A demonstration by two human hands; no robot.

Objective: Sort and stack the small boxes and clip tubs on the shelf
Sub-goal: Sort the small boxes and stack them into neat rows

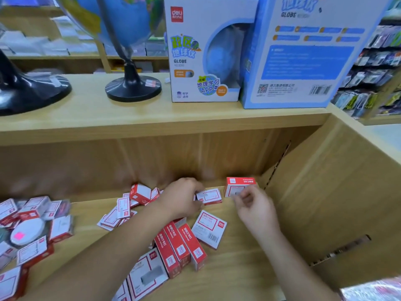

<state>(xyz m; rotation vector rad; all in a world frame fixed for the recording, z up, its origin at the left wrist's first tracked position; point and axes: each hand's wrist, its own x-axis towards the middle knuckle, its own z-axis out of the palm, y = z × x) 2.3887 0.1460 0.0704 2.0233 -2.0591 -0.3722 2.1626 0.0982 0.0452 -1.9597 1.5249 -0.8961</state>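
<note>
Both hands reach into the back right corner of a wooden shelf (238, 270). The left hand (184, 199) lies with its fingers curled over the left edge of a flat box (210, 196), white with a red frame, and grips it where it rests on the shelf near the back wall. The right hand (252, 203) hangs just in front of a red box (239, 186) that stands in the corner beside the side wall (325, 203). Its fingers are bent in toward the thumb, but the blur hides whether they pinch anything or touch the red box.

Between the forearms three red boxes (181, 248) stand on edge, side by side and touching. A white box (209, 229) with a barcode leans just right of them. Behind the left wrist more small boxes (123, 210) lie loose and overlapping. At the far left a pile (36, 227) of the same boxes surrounds a round white tub (27, 232) with a pink sticker on its lid.

On the upper shelf (130, 120) stand a globe (133, 83) on a black base and two globe cartons (206, 51), side by side.
</note>
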